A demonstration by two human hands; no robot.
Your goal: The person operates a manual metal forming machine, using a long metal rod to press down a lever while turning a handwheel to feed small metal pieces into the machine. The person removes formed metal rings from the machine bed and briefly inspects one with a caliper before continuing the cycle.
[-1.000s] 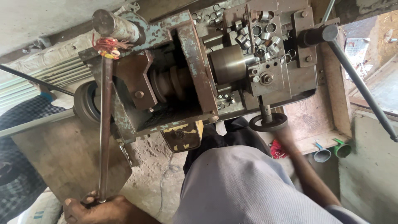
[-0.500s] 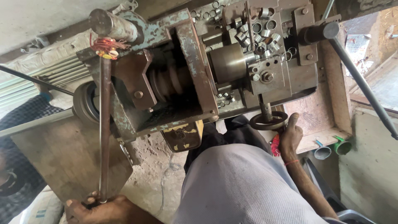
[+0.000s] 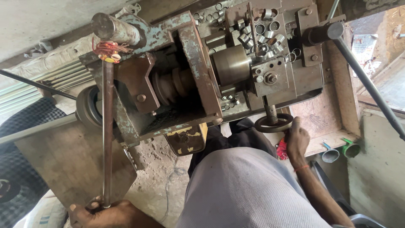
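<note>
Gripping the handwheel (image 3: 274,123) below the lathe (image 3: 202,71), the right hand (image 3: 297,139) has risen; left hand (image 3: 105,213) still clasps one long lever (image 3: 107,135)

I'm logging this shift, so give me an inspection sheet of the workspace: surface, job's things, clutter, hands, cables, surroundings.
Surface: rusty, paint-chipped metal lathe body, grimy.
Job's things: long brown steel lever rod; small round black handwheel; grey cylindrical chuck.
Clutter: short silver metal rings piled on the carriage; red and yellow thread tied at the rod's top.
Hands: left hand grips the rod's lower end; right hand touches the handwheel's rim.
Cables: thin pale cord on the floor.
Surroundings: dusty concrete floor; two small funnels, grey and green.
</note>
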